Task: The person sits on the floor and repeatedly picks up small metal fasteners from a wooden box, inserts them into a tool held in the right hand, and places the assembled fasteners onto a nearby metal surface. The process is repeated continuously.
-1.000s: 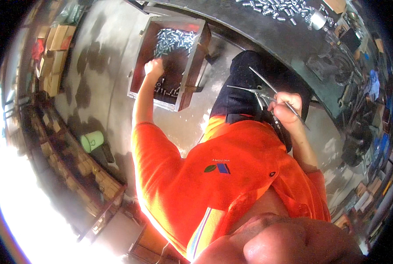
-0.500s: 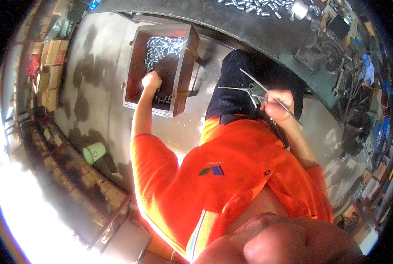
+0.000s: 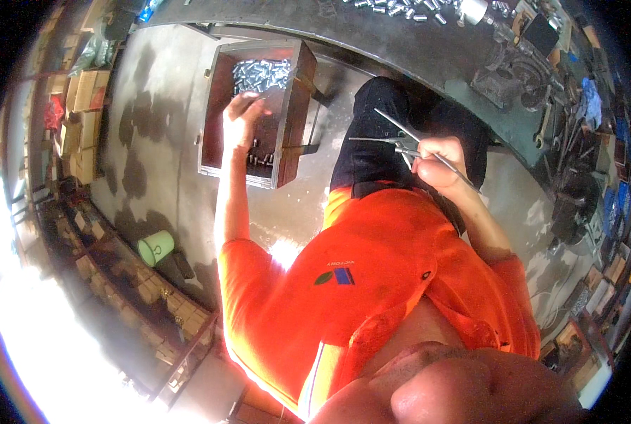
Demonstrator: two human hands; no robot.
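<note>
My left hand [image 3: 241,119] reaches down into a brown wooden box [image 3: 292,134] on the floor. Its fingers curl just below a heap of small shiny metal cylinders [image 3: 260,73] at the box's far end. Whether it grips any I cannot tell. More dark pieces lie in the near part of the box. My right hand [image 3: 439,164] is closed on a thin metal tool with long rods [image 3: 389,131] that stick out to the left over my dark trousers. My orange shirt fills the lower middle.
A dark workbench [image 3: 414,49] curves across the top with several loose metal cylinders [image 3: 400,8] and machine parts. A green cup [image 3: 155,247] stands on the concrete floor at the left. Cardboard boxes [image 3: 82,92] and racks line the left side.
My left hand has moved from the near part of the box toward the heap of shiny cylinders at its far end. The right hand keeps hold of the rod tool.
</note>
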